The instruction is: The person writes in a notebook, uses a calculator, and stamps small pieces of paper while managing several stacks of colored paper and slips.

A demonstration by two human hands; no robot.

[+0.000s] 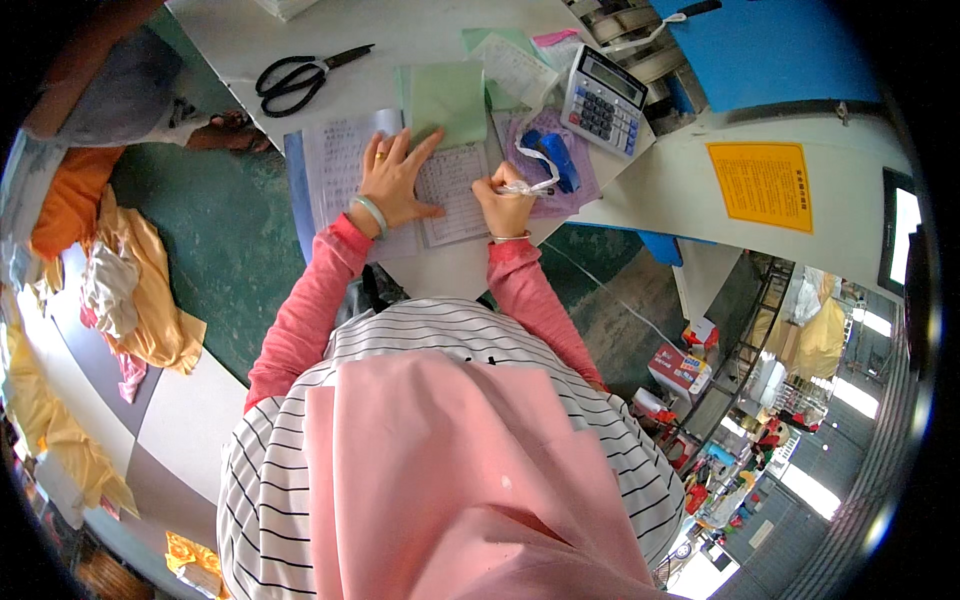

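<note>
My left hand (395,188) lies flat with its fingers spread, across an open notebook (335,150) and a small written form (455,195). A ring and a pale green bangle show on it. My right hand (505,208) is closed around a pen (525,188) beside the form's right edge. A white strip (548,165) runs from the pen over a blue object (560,160) whose kind I cannot tell. The form's upper part is covered by a green paper sheet (447,103), which my left fingertips touch.
Black-handled scissors (300,82) lie at the far left of the white table (410,35). A calculator (605,102) stands at the right, by loose slips (512,65). Cloth heaps (140,280) lie at the left. Another person's arm (235,135) reaches in there.
</note>
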